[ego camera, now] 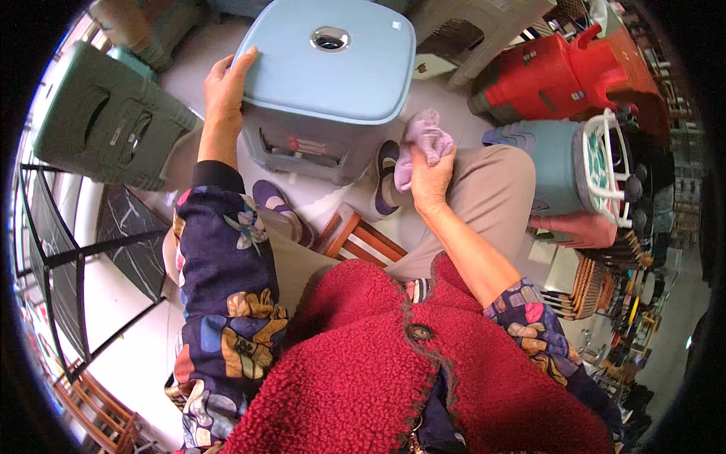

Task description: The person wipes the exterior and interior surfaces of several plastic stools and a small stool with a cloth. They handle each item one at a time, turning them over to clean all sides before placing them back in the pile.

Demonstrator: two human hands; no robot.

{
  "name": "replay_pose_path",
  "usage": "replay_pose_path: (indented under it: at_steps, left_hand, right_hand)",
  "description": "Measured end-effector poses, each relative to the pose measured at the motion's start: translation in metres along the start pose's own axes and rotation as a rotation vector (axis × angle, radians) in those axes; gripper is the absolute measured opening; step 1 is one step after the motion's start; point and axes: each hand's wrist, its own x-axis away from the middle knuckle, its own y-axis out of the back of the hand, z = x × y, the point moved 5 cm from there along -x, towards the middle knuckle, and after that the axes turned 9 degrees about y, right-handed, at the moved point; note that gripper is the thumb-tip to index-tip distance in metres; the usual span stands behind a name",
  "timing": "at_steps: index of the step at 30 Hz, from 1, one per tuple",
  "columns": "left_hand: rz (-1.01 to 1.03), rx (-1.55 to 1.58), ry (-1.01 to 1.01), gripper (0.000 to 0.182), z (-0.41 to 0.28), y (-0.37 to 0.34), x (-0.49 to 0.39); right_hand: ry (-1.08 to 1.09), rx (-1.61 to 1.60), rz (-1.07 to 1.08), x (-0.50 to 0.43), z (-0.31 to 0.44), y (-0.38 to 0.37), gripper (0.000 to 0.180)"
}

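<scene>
A light-blue plastic stool (329,79) with a rounded square top stands upright on the floor before me. In the middle of its top is an oval hole with a shiny rim (330,40). My left hand (227,85) grips the left edge of that top, its thumb lying along the upper side. Bunched in my right hand (432,176) is a pink cloth (426,136), held above my knee, apart from the stool. A small label bearing writing is on the stool's front side.
Dark green-grey plastic stools (113,119) lie sideways at the left, near a black metal rack (62,258). At the right are red stools (544,79), blue-grey ones (533,164) and a pink one (578,227). Under me shows a brown wooden seat (340,227).
</scene>
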Motion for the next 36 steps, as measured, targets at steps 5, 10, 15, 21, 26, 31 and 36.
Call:
replay_pose_path:
  at_steps: [5,10,15,21,26,31,36]
  left_hand:
    - [-0.007,-0.037,-0.025,0.084,-0.005,0.002,0.003]
    - [0.007,-0.038,-0.029,0.078,-0.01,0.004,0.019]
    - [-0.053,-0.017,0.029,0.077,0.001,-0.003,0.053]
    - [-0.205,0.007,0.052,0.068,0.002,-0.019,0.075]
    - [-0.44,-0.747,-0.56,0.06,-0.057,-0.04,0.058]
    - [-0.316,-1.205,-0.53,0.053,-0.057,-0.075,0.053]
    - [-0.301,-1.202,-0.572,0.046,-0.062,-0.074,0.058]
  right_hand:
    - [-0.115,-0.441,-0.182,-0.001,0.019,-0.057,0.06]
    - [-0.028,-0.256,-0.22,-0.037,0.024,-0.059,0.036]
    - [-0.189,-0.027,-0.075,-0.104,0.002,-0.053,0.054]
    - [-0.244,-0.241,-0.083,-0.152,0.007,-0.052,0.056]
    - [-0.095,-0.365,-0.284,-0.108,0.021,-0.046,0.055]
    - [-0.293,-0.205,-0.406,-0.084,-0.045,-0.069,0.05]
    - [-0.811,0.006,-0.247,-0.06,-0.133,-0.075,0.059]
